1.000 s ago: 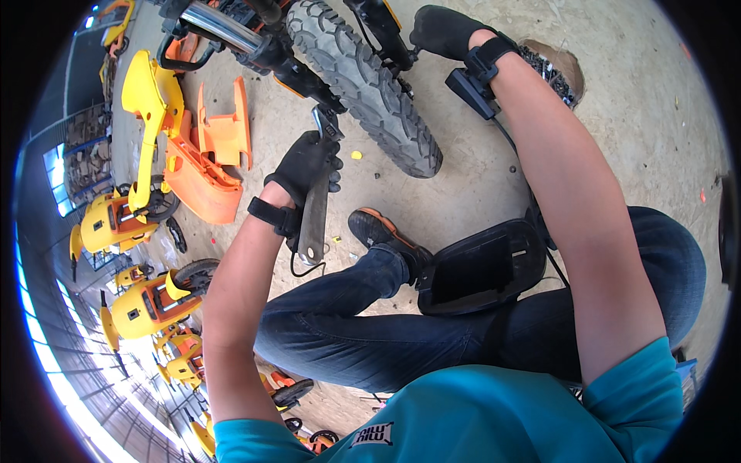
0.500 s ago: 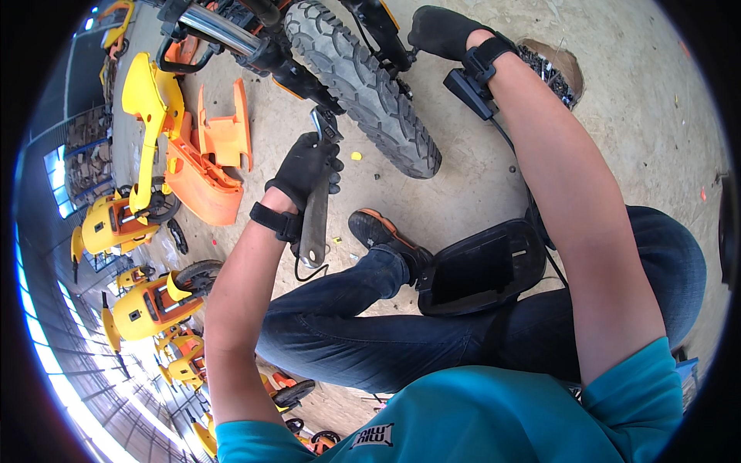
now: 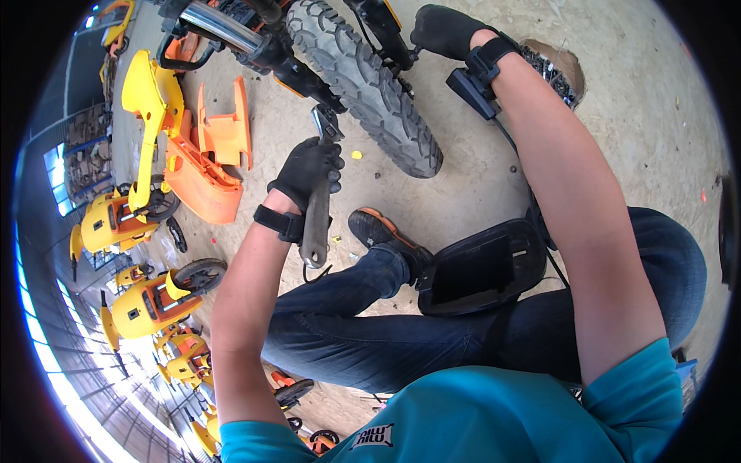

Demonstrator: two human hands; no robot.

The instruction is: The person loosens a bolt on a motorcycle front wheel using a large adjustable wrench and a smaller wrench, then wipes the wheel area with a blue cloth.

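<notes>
My left hand point(image 3: 307, 168), black-gloved, is closed round a large steel adjustable wrench point(image 3: 316, 231), whose jaw is at the lower end of the front fork point(image 3: 289, 76), beside the knobby front tyre point(image 3: 363, 96). The wrench handle points down toward my body. My right hand point(image 3: 448, 32), also gloved, is closed at the foot of the other fork leg point(image 3: 384, 35) on the tyre's far side. What its fingers grip is hidden. Both wrists wear black straps.
Yellow and orange body panels point(image 3: 208, 181) lie left of the tyre. Several yellow bikes point(image 3: 147, 305) stand along the left. A heap of small metal parts point(image 3: 549, 69) is behind my right wrist. A black screen unit point(image 3: 478, 270) sits by my bent legs, near my shoe point(image 3: 370, 231).
My left hand, forearm and the wrench's handle have shifted slightly right, while the jaw stays by the fork end. My right hand has hardly moved.
</notes>
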